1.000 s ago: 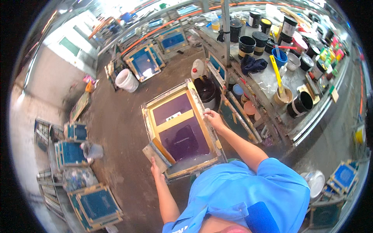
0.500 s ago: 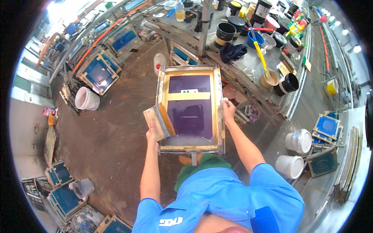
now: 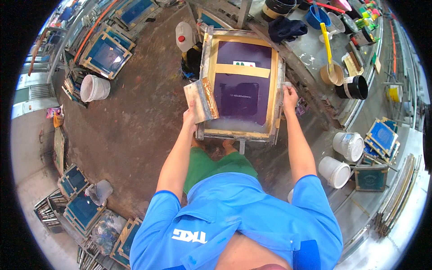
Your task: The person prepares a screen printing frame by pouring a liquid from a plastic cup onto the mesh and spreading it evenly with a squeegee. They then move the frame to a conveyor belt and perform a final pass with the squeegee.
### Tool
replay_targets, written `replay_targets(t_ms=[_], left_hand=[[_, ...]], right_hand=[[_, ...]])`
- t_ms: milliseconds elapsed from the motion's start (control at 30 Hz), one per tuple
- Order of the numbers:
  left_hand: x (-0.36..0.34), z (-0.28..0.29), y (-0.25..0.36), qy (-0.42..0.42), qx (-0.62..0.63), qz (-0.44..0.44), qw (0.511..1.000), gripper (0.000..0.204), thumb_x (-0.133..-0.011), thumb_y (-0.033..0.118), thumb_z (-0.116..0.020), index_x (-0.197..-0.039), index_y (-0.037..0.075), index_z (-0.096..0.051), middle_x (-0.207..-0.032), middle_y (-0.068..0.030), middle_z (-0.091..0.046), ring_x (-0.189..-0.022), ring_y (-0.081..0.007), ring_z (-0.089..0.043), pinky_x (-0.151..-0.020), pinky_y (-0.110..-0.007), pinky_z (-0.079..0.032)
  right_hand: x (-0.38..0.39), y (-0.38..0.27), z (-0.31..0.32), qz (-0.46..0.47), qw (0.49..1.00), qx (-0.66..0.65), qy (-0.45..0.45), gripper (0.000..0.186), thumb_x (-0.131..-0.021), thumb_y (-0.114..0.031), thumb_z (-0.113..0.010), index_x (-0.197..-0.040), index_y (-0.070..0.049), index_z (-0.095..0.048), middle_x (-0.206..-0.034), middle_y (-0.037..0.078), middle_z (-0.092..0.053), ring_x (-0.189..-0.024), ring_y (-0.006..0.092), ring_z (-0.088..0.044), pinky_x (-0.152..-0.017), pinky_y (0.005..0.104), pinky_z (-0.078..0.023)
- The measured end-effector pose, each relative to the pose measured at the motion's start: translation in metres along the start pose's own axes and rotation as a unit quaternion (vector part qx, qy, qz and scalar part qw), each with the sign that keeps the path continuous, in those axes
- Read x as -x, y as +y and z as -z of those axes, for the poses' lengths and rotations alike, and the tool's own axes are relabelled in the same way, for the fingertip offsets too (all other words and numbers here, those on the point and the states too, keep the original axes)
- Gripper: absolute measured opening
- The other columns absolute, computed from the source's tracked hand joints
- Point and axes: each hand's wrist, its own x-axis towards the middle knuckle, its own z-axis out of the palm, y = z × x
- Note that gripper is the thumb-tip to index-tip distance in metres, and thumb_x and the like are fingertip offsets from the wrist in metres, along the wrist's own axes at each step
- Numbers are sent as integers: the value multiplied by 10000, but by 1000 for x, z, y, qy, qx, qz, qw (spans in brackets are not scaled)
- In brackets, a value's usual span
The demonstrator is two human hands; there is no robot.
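I carry a wooden screen-printing frame (image 3: pixel 275 76) with a dark purple mesh (image 3: pixel 238 96) held flat in front of me. A strip of tan tape crosses the mesh. My left hand (image 3: pixel 190 118) grips the frame's left rail together with a flat squeegee (image 3: pixel 201 100) that stands up against it. My right hand (image 3: pixel 289 95) holds the frame's right rail. Pale ink lies along the near edge of the mesh.
A long grey work table (image 3: pixel 310 49) with ink tubs, a yellow stirring stick (image 3: pixel 326 40) and a dark cloth runs on the right. White buckets (image 3: pixel 335 171) stand at my right and one (image 3: pixel 93 87) at the left. More blue-meshed frames (image 3: pixel 105 51) lean around the brown floor.
I have turned and stepped nearer the table; the frame sits straighter in front of me. Both hands keep their grip on it and the squeegee.
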Motion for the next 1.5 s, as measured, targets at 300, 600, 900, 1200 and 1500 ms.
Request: replay_targets(t_ms=[300,600,900,1200,1500], left_hand=[[-47,16,8,-76,-182,-78,977,610,-888,567,-644,-1042,-23,-666,-925,-70,-664,-853,-134,-598,-774,-332,-490],[-67,50,34,-193,-312,27,930,1054,-753,683,-699,-1399,-68,-341,-1323,-267,-512,-1273,-321,-489,-1037,-410,-404],[-149,133,144,-226,-346,14,911,745,-842,644,-634,-1175,-21,-593,-1010,-106,-655,-805,-176,-597,-723,-329,-501],[-273,345,298,-98,-597,-115,788,436,-850,446,-686,-973,29,-720,-901,-111,-717,-792,-138,-665,-687,-355,-519],[-303,365,376,82,-329,48,939,169,-872,216,-681,-911,54,-648,-718,-42,-647,-539,-140,-564,-438,-290,-424]], right_hand=[[83,-42,2,154,935,251,198,283,-879,-208,-669,-1136,-89,-654,-1135,160,-545,-1096,331,-511,-950,429,-406],[308,-152,-146,85,967,200,129,253,-941,-136,-611,-1163,-16,-598,-1152,136,-579,-1085,267,-549,-942,388,-437],[279,-308,-202,100,982,18,160,266,-967,-115,-592,-1221,-38,-612,-1060,45,-620,-910,131,-563,-837,290,-469],[117,-563,-198,581,796,-69,154,514,-922,-347,-624,-1216,65,-531,-1129,202,-602,-1040,320,-583,-966,444,-443],[47,-685,-207,753,649,6,110,459,-937,-343,-602,-1162,54,-553,-1113,175,-602,-1044,282,-578,-945,408,-448]])
